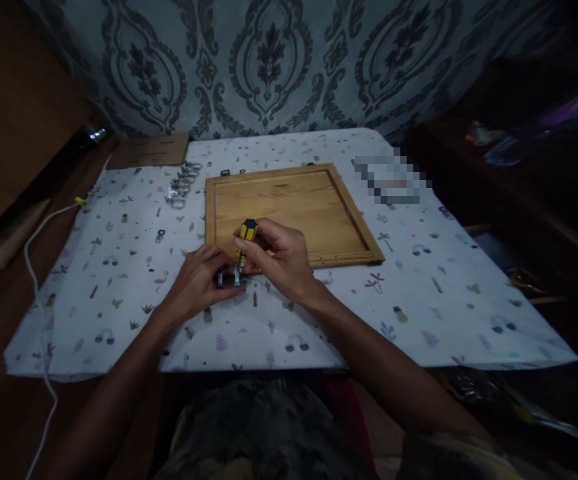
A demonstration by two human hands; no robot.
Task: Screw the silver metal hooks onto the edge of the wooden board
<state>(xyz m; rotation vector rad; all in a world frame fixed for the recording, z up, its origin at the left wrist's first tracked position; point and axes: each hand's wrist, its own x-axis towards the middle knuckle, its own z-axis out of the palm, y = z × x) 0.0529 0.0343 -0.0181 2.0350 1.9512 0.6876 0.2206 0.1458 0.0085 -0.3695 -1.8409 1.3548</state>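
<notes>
Near the front left corner of a framed wooden panel [283, 207], my left hand [196, 280] grips a small shiny metal piece [229, 276] between thumb and fingers. Its exact kind is too small and dim to make out. My right hand [283, 257] is closed around a short yellow and black screwdriver [248, 231], held nearly upright. The screwdriver's shaft points down at the metal piece; whether its tip sits in a screw I cannot tell. My fingers cover part of both things.
The panel lies on a table with a white patterned cloth [269, 333]. Several silver ring-shaped metal pieces [183, 183] stand in a row at the left, with another small ring [160, 235] nearer. Cardboard [149, 151] lies behind them. A white cable [31, 260] hangs along the left edge.
</notes>
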